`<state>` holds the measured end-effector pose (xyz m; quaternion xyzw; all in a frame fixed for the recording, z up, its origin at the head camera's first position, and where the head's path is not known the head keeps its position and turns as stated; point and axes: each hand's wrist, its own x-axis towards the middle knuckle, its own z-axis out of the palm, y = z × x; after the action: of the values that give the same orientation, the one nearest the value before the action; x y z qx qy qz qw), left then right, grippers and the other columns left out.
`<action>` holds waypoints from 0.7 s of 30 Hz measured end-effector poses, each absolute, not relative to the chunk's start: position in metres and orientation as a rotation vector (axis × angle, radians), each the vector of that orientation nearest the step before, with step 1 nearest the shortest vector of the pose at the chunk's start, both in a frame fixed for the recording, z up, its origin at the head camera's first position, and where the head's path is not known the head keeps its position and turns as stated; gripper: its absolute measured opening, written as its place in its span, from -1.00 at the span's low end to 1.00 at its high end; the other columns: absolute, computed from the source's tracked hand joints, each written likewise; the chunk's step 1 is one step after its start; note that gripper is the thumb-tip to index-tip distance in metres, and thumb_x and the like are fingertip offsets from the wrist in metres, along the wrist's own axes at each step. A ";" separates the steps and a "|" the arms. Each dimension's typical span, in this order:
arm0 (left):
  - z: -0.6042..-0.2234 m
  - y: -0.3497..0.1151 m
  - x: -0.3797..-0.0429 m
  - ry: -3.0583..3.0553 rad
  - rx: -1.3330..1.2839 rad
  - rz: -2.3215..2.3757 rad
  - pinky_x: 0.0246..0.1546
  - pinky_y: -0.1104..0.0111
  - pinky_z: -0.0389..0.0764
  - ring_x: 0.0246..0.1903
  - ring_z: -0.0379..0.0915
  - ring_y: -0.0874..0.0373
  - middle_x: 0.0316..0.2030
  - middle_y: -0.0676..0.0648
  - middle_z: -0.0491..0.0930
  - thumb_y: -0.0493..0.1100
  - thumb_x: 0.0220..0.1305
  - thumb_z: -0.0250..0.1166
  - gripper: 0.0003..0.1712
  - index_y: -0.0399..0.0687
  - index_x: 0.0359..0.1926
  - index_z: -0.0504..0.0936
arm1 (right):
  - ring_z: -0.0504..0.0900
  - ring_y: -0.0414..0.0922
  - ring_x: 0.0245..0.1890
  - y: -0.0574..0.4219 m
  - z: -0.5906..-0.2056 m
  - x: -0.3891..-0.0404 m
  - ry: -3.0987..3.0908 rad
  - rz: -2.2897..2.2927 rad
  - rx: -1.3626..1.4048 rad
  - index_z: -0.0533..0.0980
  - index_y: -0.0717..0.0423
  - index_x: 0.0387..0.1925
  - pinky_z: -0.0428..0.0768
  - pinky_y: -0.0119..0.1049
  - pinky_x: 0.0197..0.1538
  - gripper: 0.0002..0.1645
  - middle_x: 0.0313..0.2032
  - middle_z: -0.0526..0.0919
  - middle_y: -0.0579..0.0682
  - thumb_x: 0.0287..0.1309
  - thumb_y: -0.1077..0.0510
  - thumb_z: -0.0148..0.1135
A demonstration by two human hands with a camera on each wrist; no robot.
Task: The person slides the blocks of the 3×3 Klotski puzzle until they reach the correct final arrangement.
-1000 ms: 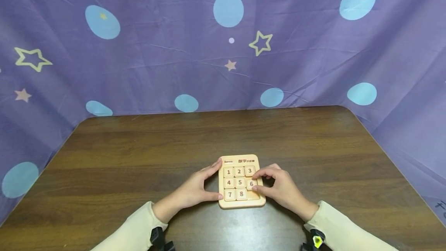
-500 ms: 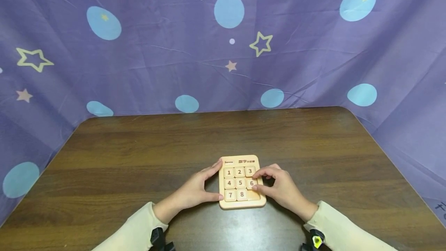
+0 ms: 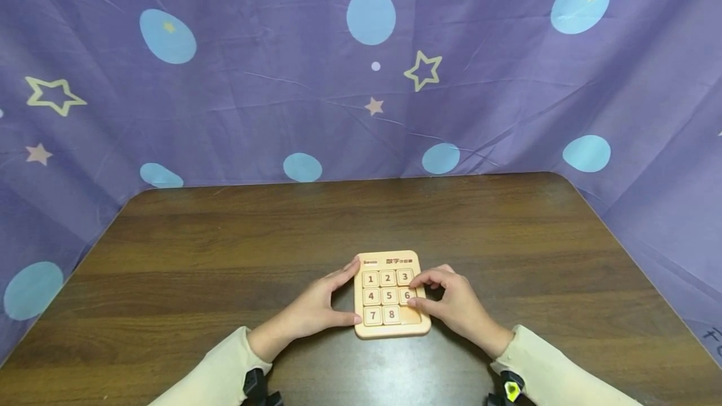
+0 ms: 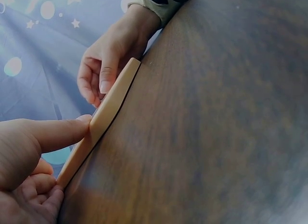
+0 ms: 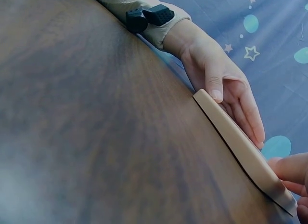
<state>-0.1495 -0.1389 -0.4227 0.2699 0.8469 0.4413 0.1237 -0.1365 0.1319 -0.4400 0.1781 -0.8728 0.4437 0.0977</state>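
A wooden number slide puzzle (image 3: 392, 331) lies flat on the table, its tiles reading 1 to 8 in order, with a bare slot at the lower right. My left hand (image 3: 307, 309) holds the board's left edge, fingertips by the upper corner and thumb by the lower one. Over the right column, my right hand (image 3: 459, 306) pinches the 6 tile (image 3: 407, 296) between thumb and index finger. The left wrist view shows the puzzle's edge (image 4: 103, 115) with my left thumb (image 4: 62, 134) against it. The tiles' faces are hidden in both wrist views.
The dark wooden table (image 3: 254, 224) reaches back to a purple curtain (image 3: 242, 80) with stars and dots. Dark devices (image 3: 256, 384) are worn at both wrists, over pale sleeves.
The 6 tile has slid slightly upward, level with the 5. Both hands stay nearly where they were; the whole head view has shifted a little.
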 end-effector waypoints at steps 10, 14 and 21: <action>-0.421 -0.139 -0.149 2.468 0.782 1.270 0.37 0.03 -0.04 0.40 -0.07 -0.07 0.42 -0.12 0.00 -0.17 -0.08 0.48 0.05 -0.26 0.40 0.11 | 0.44 -0.27 -0.34 0.131 -0.440 -0.137 -2.597 1.299 0.497 0.65 -0.10 -0.40 0.44 -0.37 -0.23 -0.69 -0.42 0.57 -0.26 -0.31 0.16 0.56; -0.420 -0.139 -0.149 2.478 0.786 1.262 0.37 0.03 -0.03 0.40 -0.06 -0.07 0.42 -0.12 0.01 -0.18 -0.08 0.48 0.05 -0.27 0.40 0.11 | 0.44 -0.26 -0.34 0.130 -0.440 -0.137 -2.599 1.290 0.480 0.64 -0.09 -0.41 0.44 -0.37 -0.24 -0.70 -0.43 0.57 -0.25 -0.31 0.16 0.56; -0.421 -0.139 -0.150 2.480 0.789 1.260 0.37 0.03 -0.02 0.39 -0.06 -0.06 0.42 -0.12 0.01 -0.16 -0.07 0.48 0.05 -0.26 0.40 0.11 | 0.44 -0.26 -0.35 0.129 -0.439 -0.137 -2.606 1.294 0.460 0.64 -0.10 -0.42 0.44 -0.36 -0.24 -0.69 -0.44 0.57 -0.26 -0.32 0.16 0.57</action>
<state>-0.1498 -0.1394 -0.4208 0.2708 0.8510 0.4323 0.1247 -0.1373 0.1290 -0.4387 0.1554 -0.8804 0.4373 0.0978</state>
